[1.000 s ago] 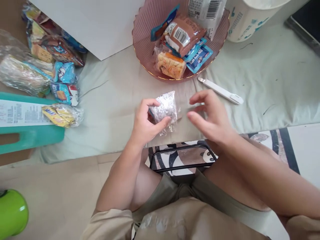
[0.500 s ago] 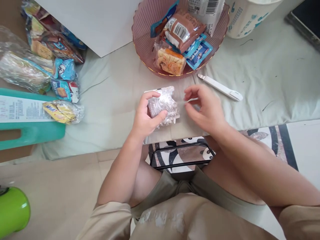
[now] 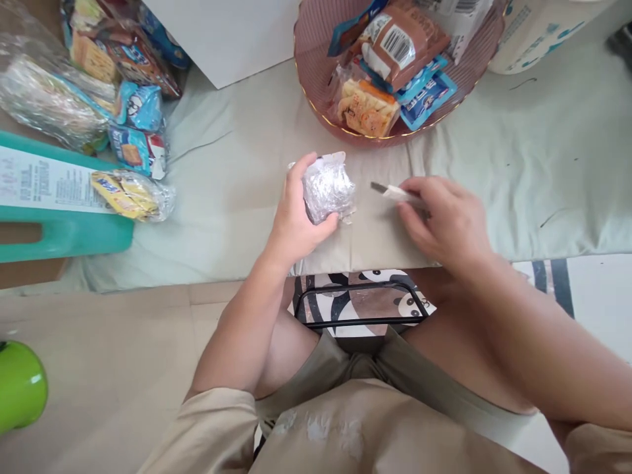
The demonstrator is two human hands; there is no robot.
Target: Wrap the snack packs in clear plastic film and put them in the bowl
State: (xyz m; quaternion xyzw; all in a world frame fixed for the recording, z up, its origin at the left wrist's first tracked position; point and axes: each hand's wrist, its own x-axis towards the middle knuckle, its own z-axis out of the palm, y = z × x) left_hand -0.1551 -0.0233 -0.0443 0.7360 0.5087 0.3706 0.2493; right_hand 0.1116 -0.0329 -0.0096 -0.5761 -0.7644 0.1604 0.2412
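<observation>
My left hand (image 3: 295, 218) is wrapped round a small shiny clear-wrapped packet (image 3: 328, 190), held just above the pale green cloth (image 3: 237, 171). My right hand (image 3: 447, 224) is closed on a slim white cutter (image 3: 395, 193), whose grey tip points left toward the packet. A small gap separates the tip from the wrapper. Behind both hands stands a pink ribbed bowl (image 3: 316, 79) filled with several wrapped snacks.
Several snack packets (image 3: 133, 125) lie piled at the left, with a yellow one (image 3: 129, 195) on a teal box (image 3: 64, 230). A white board (image 3: 232, 33) leans at the back. A green round object (image 3: 20, 385) sits at lower left; a black wire frame (image 3: 360, 306) lies by my knees.
My right hand has picked the white cutter up from the cloth and brought it beside the packet. My left hand keeps its hold on the packet, and the view has shifted slightly.
</observation>
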